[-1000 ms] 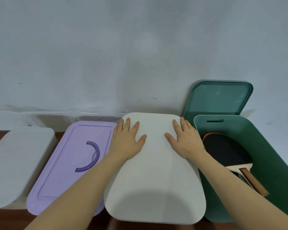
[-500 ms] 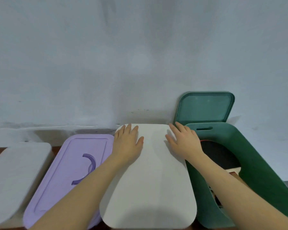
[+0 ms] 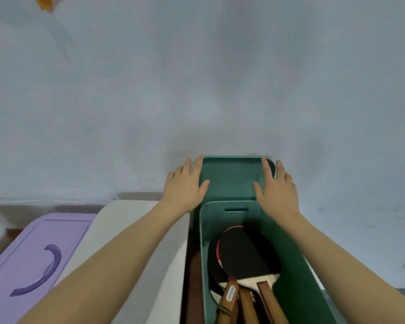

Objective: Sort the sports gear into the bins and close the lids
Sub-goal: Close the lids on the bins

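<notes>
Purple bin [image 3: 36, 249] and white bin [image 3: 131, 230], left of both hands, are lidded. Left hand [image 3: 185, 185] and right hand [image 3: 276, 190], fingers extended, flank the upright green lid [image 3: 229, 177]. Table tennis paddles [image 3: 246, 256] lie binned below; closing remains.

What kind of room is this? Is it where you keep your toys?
Probably a storage corner at home, though I can't be sure. Lidded plastic bins stand in a row against a plain wall: a purple bin, a white bin, and an open green bin holding table tennis paddles.
</notes>
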### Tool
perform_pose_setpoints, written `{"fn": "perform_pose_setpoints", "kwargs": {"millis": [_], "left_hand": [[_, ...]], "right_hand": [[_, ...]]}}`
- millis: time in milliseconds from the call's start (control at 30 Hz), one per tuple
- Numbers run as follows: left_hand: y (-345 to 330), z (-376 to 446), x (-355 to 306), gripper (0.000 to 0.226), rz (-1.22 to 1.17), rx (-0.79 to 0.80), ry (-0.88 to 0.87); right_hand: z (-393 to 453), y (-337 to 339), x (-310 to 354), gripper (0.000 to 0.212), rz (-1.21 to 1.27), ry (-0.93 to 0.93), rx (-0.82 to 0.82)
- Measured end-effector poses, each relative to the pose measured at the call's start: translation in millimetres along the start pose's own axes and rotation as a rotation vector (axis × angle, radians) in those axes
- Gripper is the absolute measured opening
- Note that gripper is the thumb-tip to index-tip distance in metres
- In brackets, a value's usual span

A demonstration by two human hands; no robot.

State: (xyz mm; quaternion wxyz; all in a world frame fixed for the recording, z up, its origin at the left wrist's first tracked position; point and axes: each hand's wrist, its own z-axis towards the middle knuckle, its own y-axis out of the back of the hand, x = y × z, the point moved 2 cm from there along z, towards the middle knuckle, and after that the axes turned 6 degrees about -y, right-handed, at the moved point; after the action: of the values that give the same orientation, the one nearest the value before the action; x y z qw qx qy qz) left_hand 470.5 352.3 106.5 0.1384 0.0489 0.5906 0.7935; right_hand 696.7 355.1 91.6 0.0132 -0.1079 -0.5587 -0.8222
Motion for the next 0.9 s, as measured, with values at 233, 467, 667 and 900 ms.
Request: {"fn": "perform_pose_setpoints", "kwargs": {"millis": [233,467,667,900], "left_hand": [[-25.4,16.3,-29.2,0.066,-0.199,-0.008,0.154],[-21.1,6.5,-38.7,0.064,-0.486,-0.133,0.21],[14.6,-6.8,-51.0,0.064,-0.484,-0.308,0.184],[64.9,-52.3,-68.7,0.054,-0.547,-0.473,0.068]], "right_hand": [[14.4,-28.7,-28.4,0.078,0.314,0.033,0.126],[14.1,-28.9,-28.0,0.078,0.588,0.066,0.059],[5.7,19.1,-20.1,0.077,0.588,0.091,-0.07],[-39.3,72.8,-26.2,0.07,0.625,0.12,-0.171]]}}
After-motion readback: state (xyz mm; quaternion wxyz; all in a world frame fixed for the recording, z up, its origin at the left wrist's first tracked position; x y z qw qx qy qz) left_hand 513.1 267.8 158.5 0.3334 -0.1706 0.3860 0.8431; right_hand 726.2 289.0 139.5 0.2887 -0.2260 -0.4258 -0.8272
